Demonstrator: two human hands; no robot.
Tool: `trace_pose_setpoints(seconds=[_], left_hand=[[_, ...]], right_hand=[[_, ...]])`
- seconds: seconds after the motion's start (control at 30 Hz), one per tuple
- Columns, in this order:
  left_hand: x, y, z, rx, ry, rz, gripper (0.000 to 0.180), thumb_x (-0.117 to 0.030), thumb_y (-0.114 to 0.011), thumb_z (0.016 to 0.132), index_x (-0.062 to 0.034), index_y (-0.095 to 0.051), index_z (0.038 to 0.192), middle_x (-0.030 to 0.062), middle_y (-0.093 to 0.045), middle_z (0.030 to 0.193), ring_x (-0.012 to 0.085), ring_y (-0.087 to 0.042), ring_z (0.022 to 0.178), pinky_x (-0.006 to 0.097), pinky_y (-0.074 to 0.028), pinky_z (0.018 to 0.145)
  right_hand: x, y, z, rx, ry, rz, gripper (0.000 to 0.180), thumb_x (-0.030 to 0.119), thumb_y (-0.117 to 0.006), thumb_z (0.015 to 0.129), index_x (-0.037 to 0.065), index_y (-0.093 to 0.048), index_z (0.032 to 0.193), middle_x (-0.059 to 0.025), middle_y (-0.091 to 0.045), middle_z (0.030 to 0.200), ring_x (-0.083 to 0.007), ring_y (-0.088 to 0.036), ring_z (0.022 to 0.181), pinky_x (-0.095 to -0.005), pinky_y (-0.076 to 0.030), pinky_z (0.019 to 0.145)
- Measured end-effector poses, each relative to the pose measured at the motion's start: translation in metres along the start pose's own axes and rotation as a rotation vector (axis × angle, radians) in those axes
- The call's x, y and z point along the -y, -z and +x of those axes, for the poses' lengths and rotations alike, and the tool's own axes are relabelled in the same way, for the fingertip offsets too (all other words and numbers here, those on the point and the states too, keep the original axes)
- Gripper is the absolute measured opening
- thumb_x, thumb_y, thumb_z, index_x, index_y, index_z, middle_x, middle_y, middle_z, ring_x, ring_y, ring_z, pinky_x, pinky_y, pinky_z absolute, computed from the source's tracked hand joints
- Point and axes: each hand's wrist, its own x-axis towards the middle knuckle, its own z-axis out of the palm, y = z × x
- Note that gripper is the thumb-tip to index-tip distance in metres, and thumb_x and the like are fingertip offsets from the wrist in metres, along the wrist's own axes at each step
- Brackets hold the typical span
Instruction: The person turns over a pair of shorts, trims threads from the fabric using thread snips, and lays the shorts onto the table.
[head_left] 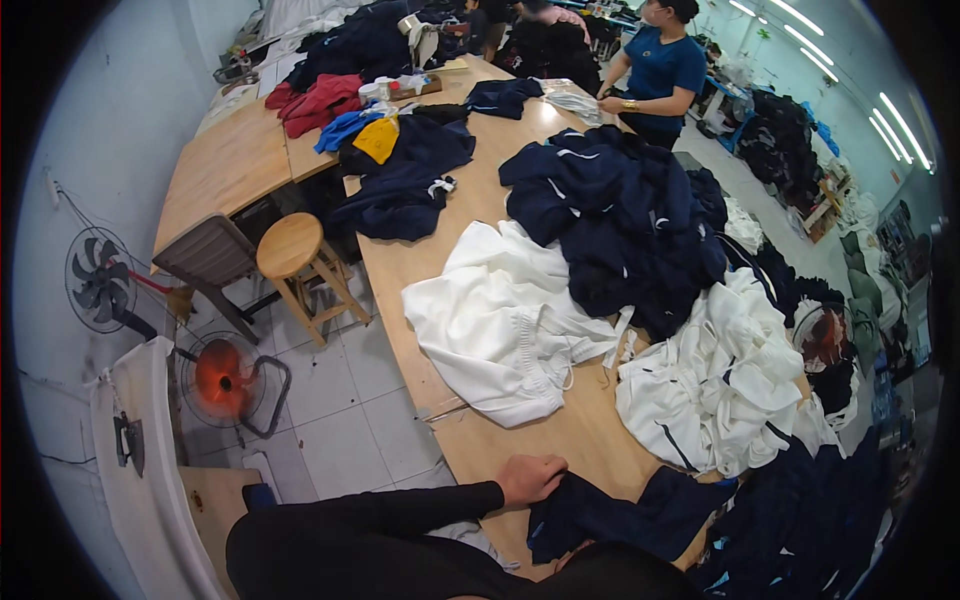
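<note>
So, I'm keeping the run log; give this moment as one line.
left hand: at navy garment, upper-left corner | right hand: mostly hidden, lower edge | beyond: white drawstring garment, navy garment pile

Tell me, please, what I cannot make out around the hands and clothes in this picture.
Right hand: head view, mostly hidden by the black sleeve; its grip cannot be told.
Left hand: head view, fingertips hidden by its own curled fingers, at the navy garment.
Dark heap at lower right: head view, cut off by the lower edge.
</note>
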Motion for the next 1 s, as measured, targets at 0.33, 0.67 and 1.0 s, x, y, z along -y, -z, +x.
trace_pose_setpoints(seconds=[0.33,0.67,1.0], left_hand=[[-0.005,-0.002,-0.005,0.016,-0.042,-0.026,0.015,-0.022,-0.071,0.095,-0.0094,-0.068,0.102,0.0133,-0.071,0.093,0.0371,-0.072,0.083,0.047,-0.056,0.070],[0.015,-0.018,0.002,-0.084,0.101,-0.422,0.014,-0.015,-0.076,0.096,-0.0028,-0.070,0.097,0.0069,-0.067,0.086,0.0184,-0.065,0.075,0.032,-0.053,0.070],[0.006,0.008,-0.038,-0.050,0.418,-0.579,0.016,-0.015,-0.072,0.104,0.0001,-0.069,0.107,-0.0020,-0.068,0.094,0.0058,-0.059,0.085,0.023,-0.048,0.079]], right_hand=[[0.093,-0.021,-0.023,0.577,0.399,-1.103,0.026,0.000,-0.066,0.074,0.005,-0.067,0.100,-0.0137,-0.069,0.079,-0.0363,-0.071,0.071,-0.0436,-0.056,0.065],[0.101,-0.032,-0.006,0.658,0.440,-0.901,0.019,0.003,-0.074,0.090,0.004,-0.072,0.109,-0.0100,-0.071,0.078,-0.0211,-0.070,0.067,-0.0324,-0.054,0.065],[0.170,-0.049,-0.072,0.539,0.078,-0.790,0.017,0.010,-0.082,0.091,0.000,-0.071,0.097,-0.0075,-0.069,0.078,-0.0173,-0.067,0.067,-0.0298,-0.050,0.061]])
